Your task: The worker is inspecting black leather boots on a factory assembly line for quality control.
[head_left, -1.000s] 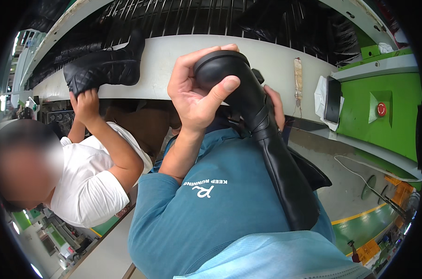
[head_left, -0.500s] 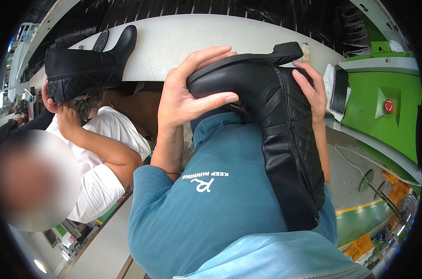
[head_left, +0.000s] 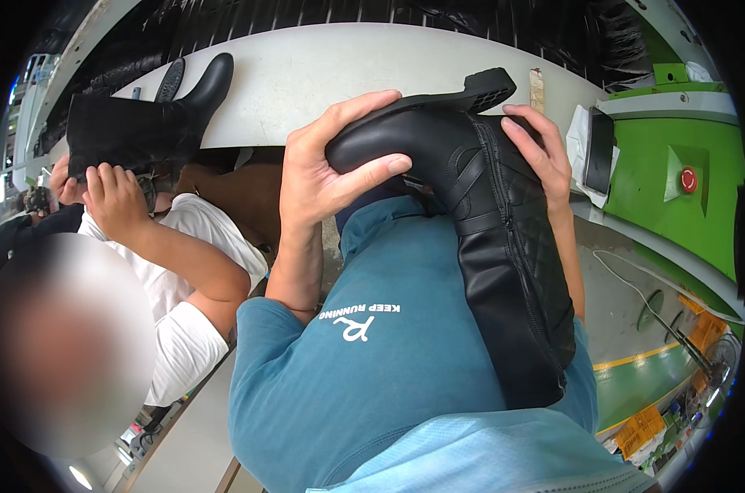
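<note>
A tall black boot (head_left: 504,279) lies along my front, toe to the left and shaft running down toward my chest. Its side zipper, ankle strap and quilted panel face up, with the sole turned away. My left hand (head_left: 323,160) is wrapped round the toe, thumb on the upper and fingers at the sole's edge. With its fingers curled at the back of the heel, my right hand (head_left: 545,156) grips the boot from the right; its palm is hidden behind the shaft.
A co-worker (head_left: 196,238) on my left holds another black boot (head_left: 130,131) over the white table (head_left: 306,66). A dark sole (head_left: 170,80) lies near it. On the right stands a green machine (head_left: 660,164) with a red button (head_left: 688,180) and a phone-like dark slab (head_left: 600,152).
My boot has shifted slightly left, its heel a little lower, still in both hands. The co-worker's boot has turned, and their nearer hand has moved up onto its shaft.
</note>
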Available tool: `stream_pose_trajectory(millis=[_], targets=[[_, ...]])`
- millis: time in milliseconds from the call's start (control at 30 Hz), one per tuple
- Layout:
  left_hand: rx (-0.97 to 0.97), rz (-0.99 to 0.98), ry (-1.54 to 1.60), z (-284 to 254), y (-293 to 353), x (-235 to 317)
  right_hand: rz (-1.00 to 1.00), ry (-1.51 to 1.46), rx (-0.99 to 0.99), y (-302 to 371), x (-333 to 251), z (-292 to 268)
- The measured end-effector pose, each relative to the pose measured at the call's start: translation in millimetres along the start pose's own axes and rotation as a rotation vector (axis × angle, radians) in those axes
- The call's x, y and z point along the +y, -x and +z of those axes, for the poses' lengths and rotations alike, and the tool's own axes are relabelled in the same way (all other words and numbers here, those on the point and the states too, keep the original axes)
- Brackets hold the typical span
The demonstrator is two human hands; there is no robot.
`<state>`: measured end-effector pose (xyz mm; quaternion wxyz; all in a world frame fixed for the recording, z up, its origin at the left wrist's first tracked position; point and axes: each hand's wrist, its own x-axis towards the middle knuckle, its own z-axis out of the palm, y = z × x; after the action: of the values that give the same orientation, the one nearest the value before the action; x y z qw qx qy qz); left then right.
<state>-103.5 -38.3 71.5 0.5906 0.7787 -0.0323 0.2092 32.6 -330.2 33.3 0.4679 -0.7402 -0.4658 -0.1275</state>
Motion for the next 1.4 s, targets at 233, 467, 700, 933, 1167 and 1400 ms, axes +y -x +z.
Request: stream_pose_trajectory(millis=[233,467,700,933,1167,1400], targets=[[-0.016,-0.052,-0.009,3,4,0,-0.04,0.065,-0.022,-5,-4,-11],[-0.053,-0.055,0.037,7,9,-11,-0.101,0.121,-0.053,-7,-1,-23],[-0.175,-0.061,-0.02,12,5,-9,-0.126,0.142,-0.124,-10,2,-34],[-0.155,-0.246,0.083,19,7,-14,-0.024,0.09,-0.173,-1,-2,-42],[-0.104,-0.36,0.181,22,16,-27,0.044,-0.16,-0.204,2,20,-29],[0.042,-0.401,0.611,34,42,-40,0.297,-0.5,-0.198,15,36,-27]])
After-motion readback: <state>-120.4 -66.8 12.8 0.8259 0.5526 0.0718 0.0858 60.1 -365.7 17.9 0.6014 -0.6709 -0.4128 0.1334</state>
